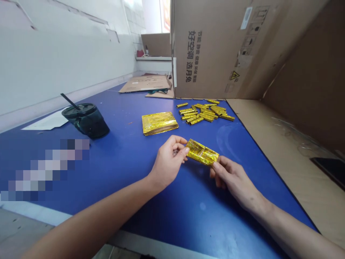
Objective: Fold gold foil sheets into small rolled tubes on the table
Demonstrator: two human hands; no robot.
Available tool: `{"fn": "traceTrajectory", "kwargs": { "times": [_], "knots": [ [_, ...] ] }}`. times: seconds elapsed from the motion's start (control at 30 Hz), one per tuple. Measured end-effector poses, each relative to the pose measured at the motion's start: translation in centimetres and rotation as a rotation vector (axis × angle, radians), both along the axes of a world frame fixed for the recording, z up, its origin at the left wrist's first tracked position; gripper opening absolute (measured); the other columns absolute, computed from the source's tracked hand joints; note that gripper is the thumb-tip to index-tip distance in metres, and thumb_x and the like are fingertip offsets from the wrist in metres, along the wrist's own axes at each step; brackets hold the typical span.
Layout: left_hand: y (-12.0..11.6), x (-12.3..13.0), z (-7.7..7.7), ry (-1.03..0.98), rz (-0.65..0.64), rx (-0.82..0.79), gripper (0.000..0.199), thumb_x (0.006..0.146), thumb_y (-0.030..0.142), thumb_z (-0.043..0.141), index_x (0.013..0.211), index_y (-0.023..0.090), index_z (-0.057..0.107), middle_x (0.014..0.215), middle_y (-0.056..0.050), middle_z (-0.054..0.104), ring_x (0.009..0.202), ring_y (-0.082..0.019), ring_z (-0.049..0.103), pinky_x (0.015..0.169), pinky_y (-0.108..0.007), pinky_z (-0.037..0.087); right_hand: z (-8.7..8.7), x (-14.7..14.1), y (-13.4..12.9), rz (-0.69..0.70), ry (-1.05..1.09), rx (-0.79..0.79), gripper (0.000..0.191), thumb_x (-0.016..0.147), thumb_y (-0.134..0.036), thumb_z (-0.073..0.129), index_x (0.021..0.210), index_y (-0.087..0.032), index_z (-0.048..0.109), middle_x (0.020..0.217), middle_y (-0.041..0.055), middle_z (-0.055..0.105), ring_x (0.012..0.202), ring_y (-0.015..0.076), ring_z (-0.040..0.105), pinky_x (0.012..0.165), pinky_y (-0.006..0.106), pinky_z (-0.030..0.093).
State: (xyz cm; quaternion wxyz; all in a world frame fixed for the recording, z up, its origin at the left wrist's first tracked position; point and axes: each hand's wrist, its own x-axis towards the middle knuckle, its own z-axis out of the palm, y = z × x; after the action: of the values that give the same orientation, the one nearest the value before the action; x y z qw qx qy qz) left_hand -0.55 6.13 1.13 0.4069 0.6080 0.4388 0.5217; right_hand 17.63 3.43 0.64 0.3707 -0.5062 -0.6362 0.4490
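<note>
One gold foil piece (202,152) shows on my feed between the left hand (168,160) and the right hand (235,178); on each, I see thumb and fingers pinching one end of it. It is held just above the blue worktop (121,154), slanting from one hand to the other: a flat, narrow rectangle, shiny and crinkled, with one short pale line crossing it near the middle. Beyond it I count one stack of wider gold sheets (160,122), its layered edges showing at the near side, and more than a dozen slim gold strips (207,117), overlapping too much for an exact number. One dark cup (91,122) with one straw (70,102) stands well to the left, near one white sheet (48,121). One large carton (215,50) stands behind the strips.
</note>
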Motion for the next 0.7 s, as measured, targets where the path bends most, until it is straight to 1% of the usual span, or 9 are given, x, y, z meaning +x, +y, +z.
{"fn": "traceTrajectory", "kwargs": {
  "times": [0.07,0.17,0.23,0.33,0.4,0.47,0.57,0.7],
  "knots": [
    [-0.42,0.27,-0.01,-0.010,-0.019,0.000,0.014,0.075,0.019,0.051,0.089,0.016,0.047,0.063,0.005,0.050,0.054,-0.006,0.052,0.054,-0.019,0.046,-0.09,-0.11,0.06,0.056,0.057,-0.086,0.038,0.077,-0.052,0.044,0.070,-0.015,0.052,0.056,-0.0014,0.050,0.043,0.0071,0.040,0.040,0.021,0.032],
    [-0.65,0.53,-0.16,-0.024,-0.050,-0.021,0.016,0.075,0.021,0.052,0.089,0.016,0.047,0.064,0.004,0.051,0.055,-0.007,0.052,0.054,-0.019,0.046,-0.27,-0.25,-0.11,0.054,0.080,-0.119,0.037,0.076,-0.049,0.048,0.069,-0.014,0.055,0.052,-0.0018,0.050,0.042,0.0067,0.039,0.040,0.020,0.030],
    [-0.54,0.56,-0.20,-0.045,-0.072,-0.064,0.017,0.074,0.022,0.054,0.089,0.015,0.048,0.062,0.004,0.051,0.053,-0.007,0.052,0.051,-0.019,0.045,-0.37,-0.29,-0.26,0.037,0.076,-0.097,0.035,0.076,-0.048,0.049,0.067,-0.014,0.056,0.052,-0.0019,0.051,0.041,0.0066,0.038,0.039,0.020,0.029],
    [-0.20,0.41,-0.11,-0.069,-0.132,-0.176,0.020,0.074,0.027,0.053,0.089,0.013,0.050,0.058,0.003,0.052,0.048,-0.007,0.050,0.045,-0.018,0.042,-0.46,-0.29,-0.39,-0.003,0.063,-0.036,0.034,0.075,-0.046,0.050,0.067,-0.014,0.055,0.052,-0.0020,0.051,0.041,0.0067,0.038,0.039,0.020,0.029],
    [-0.02,0.26,0.00,-0.078,-0.182,-0.234,0.021,0.076,0.031,0.052,0.083,0.012,0.052,0.057,0.001,0.054,0.046,-0.007,0.050,0.043,-0.018,0.040,-0.54,-0.26,-0.39,-0.022,0.058,-0.002,0.033,0.076,-0.046,0.050,0.068,-0.014,0.055,0.052,-0.0017,0.051,0.042,0.0069,0.039,0.039,0.020,0.030],
    [0.06,0.15,0.10,-0.074,-0.214,-0.252,0.023,0.076,0.034,0.050,0.073,0.012,0.052,0.057,0.000,0.056,0.046,-0.007,0.051,0.043,-0.018,0.039,-0.66,-0.22,-0.36,-0.027,0.048,0.021,0.034,0.076,-0.046,0.050,0.067,-0.014,0.056,0.052,-0.0015,0.051,0.042,0.0072,0.039,0.039,0.020,0.030],
    [0.02,0.15,0.21,-0.051,-0.207,-0.265,0.022,0.075,0.032,0.051,0.065,0.012,0.050,0.054,0.000,0.056,0.043,-0.006,0.050,0.041,-0.017,0.038,-0.88,-0.14,-0.38,-0.021,0.036,0.032,0.034,0.076,-0.046,0.050,0.066,-0.014,0.056,0.051,-0.0015,0.050,0.042,0.0072,0.038,0.040,0.020,0.030],
    [-0.20,0.33,0.42,-0.058,-0.148,-0.289,0.019,0.075,0.028,0.051,0.064,0.013,0.049,0.050,0.002,0.055,0.040,-0.005,0.048,0.039,-0.016,0.036,-1.00,0.07,-0.51,0.029,0.069,-0.030,0.036,0.075,-0.048,0.050,0.068,-0.014,0.056,0.053,-0.0014,0.050,0.043,0.0071,0.039,0.041,0.020,0.031]
  ]
}}
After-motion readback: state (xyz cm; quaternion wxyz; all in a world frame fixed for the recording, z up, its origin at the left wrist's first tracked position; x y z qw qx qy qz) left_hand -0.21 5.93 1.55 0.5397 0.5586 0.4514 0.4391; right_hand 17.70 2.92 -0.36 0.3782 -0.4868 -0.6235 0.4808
